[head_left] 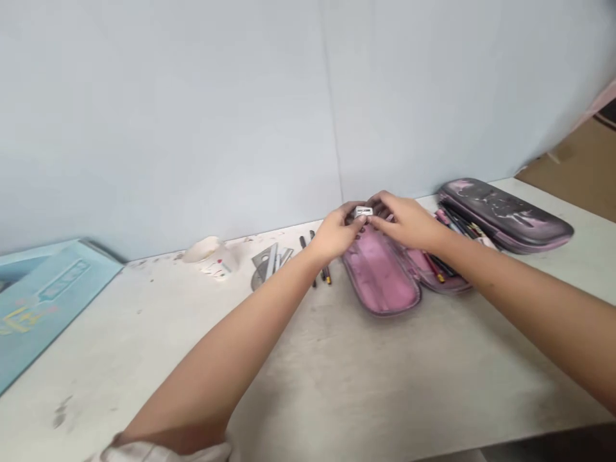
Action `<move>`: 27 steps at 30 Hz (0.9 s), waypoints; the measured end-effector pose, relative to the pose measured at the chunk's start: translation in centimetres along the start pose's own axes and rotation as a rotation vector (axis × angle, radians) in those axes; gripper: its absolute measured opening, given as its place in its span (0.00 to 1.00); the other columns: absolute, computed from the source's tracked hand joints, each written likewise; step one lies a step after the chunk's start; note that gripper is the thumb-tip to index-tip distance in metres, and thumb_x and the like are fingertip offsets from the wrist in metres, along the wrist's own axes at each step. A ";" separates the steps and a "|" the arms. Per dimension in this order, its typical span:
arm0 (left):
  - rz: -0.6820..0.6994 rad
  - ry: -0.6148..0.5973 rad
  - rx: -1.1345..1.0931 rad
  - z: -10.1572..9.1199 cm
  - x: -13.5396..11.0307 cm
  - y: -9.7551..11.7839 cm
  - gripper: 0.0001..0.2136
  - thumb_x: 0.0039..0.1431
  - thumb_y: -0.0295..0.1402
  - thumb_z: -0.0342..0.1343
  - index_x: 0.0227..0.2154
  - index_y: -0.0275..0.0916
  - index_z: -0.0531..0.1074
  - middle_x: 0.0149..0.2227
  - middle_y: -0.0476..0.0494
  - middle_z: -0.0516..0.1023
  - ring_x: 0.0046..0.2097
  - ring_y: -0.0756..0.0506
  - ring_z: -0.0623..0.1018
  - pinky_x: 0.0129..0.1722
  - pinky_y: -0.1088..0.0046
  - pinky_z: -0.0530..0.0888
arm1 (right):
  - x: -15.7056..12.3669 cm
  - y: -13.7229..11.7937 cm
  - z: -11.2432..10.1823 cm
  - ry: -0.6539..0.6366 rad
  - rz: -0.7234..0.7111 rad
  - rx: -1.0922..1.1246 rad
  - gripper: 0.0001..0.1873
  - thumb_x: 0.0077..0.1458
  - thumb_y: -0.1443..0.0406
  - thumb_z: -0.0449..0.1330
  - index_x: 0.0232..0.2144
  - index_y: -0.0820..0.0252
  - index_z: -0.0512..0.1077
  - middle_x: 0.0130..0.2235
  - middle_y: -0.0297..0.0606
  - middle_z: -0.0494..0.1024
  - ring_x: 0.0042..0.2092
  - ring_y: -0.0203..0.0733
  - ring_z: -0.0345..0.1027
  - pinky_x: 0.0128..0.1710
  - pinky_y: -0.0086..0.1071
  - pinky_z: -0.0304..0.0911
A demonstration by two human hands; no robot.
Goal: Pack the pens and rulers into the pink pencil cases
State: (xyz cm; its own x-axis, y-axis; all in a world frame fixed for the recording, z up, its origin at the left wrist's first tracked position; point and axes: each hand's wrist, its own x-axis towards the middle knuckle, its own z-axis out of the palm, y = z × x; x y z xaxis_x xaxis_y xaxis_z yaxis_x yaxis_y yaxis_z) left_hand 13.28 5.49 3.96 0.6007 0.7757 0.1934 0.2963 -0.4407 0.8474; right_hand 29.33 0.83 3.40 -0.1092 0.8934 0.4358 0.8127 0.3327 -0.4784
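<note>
Both hands meet at centre, above the table's far edge: left hand (334, 234) and right hand (407, 221). Fingers of both are brought together on a small silver object (364, 212), which is pinched between them; its exact kind is too small to tell. Object sits just above the far end of an open pink-lined pencil case (380, 273). Pens and red pencils (437, 266) lie in the adjoining pink-lined section, beneath the right forearm. Dark grey pencil case (505, 215) lies just behind them, near the wall, with pink markings on its cover.

Surface: pale table (337, 378), scuffed, with dark smudges at near left. Left of the hands, along the wall: dark pens (312, 256), metal ruler set (269, 266), white crumpled cup (209, 256). Light blue box (48, 301) lies at far left, tilted across the table corner. Room: pale blue-grey wall (168, 128) with vertical seam; brown cardboard (572, 167) at upper right; white sleeve (163, 452) at lower edge
</note>
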 end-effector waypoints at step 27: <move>-0.109 0.032 1.110 -5.2 -7.7 -4.0 0.16 0.58 0.29 0.41 0.46 0.40 0.69 0.51 0.36 0.66 0.53 0.36 0.63 0.50 0.52 0.62 | -1.5 -8.6 6.8 -0.251 -0.064 -0.532 0.17 0.53 0.64 0.50 0.38 0.65 0.76 0.47 0.56 0.69 0.53 0.57 0.53 0.49 0.47 0.50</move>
State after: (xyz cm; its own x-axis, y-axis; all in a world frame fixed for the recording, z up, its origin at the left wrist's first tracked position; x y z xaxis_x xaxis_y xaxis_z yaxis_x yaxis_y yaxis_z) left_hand 3.61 3.67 1.66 0.5162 0.8392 0.1711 0.8551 -0.5163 -0.0479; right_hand 18.59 -1.32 1.70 -0.2472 0.9420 0.2269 0.9682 0.2495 0.0189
